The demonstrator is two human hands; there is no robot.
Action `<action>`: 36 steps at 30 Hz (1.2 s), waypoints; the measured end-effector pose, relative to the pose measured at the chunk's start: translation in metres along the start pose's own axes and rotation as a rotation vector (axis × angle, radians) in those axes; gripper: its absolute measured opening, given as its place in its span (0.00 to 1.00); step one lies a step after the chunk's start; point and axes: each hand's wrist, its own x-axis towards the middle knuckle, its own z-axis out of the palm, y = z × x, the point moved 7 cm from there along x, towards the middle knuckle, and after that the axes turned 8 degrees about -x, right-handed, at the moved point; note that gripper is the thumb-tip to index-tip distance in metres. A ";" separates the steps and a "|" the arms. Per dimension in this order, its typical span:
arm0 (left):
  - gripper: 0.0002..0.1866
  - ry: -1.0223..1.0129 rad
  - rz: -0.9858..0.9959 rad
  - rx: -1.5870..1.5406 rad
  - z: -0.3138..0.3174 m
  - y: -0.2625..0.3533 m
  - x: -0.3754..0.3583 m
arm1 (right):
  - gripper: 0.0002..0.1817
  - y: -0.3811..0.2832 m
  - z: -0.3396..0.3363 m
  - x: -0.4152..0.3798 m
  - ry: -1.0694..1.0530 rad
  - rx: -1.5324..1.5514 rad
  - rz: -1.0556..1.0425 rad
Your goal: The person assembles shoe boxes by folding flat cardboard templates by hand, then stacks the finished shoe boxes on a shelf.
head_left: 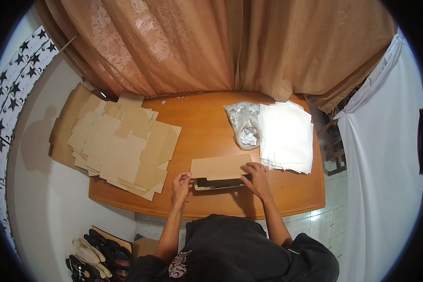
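A brown cardboard box (222, 167) lies near the front edge of the wooden table (202, 122), its flap partly raised over a dark opening that faces me. My left hand (181, 185) is at the box's left end, thumb and fingers pinched together on its edge. My right hand (256, 177) holds the right end, with fingers on top of the flap and the thumb near the opening. What is inside the box is too dark to make out.
Flat cardboard pieces (122, 141) are piled on the table's left side. A clear plastic bag (245, 126) with silvery items stands beside a stack of white sheets (286, 136) at the right. Shoes (96, 254) are on the floor at lower left.
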 end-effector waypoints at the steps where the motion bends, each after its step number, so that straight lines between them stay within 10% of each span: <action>1: 0.14 0.004 0.002 -0.101 0.003 0.008 0.001 | 0.38 -0.002 -0.005 0.007 0.002 -0.003 -0.001; 5: 0.17 0.043 0.113 -0.319 0.015 0.016 0.015 | 0.30 0.023 -0.015 0.024 0.446 0.300 0.199; 7: 0.20 -0.021 0.117 -0.184 0.012 -0.019 0.042 | 0.28 0.047 0.002 0.030 0.408 0.433 0.451; 16: 0.31 -0.174 0.482 0.545 0.034 -0.018 0.065 | 0.37 0.068 0.079 0.053 0.012 0.224 0.118; 26: 0.27 -0.109 0.124 0.284 -0.015 -0.041 0.021 | 0.47 0.039 0.058 -0.007 -0.025 0.366 0.372; 36: 0.36 -0.127 0.353 0.624 0.009 -0.046 -0.032 | 0.48 0.005 0.072 -0.047 -0.177 0.069 0.340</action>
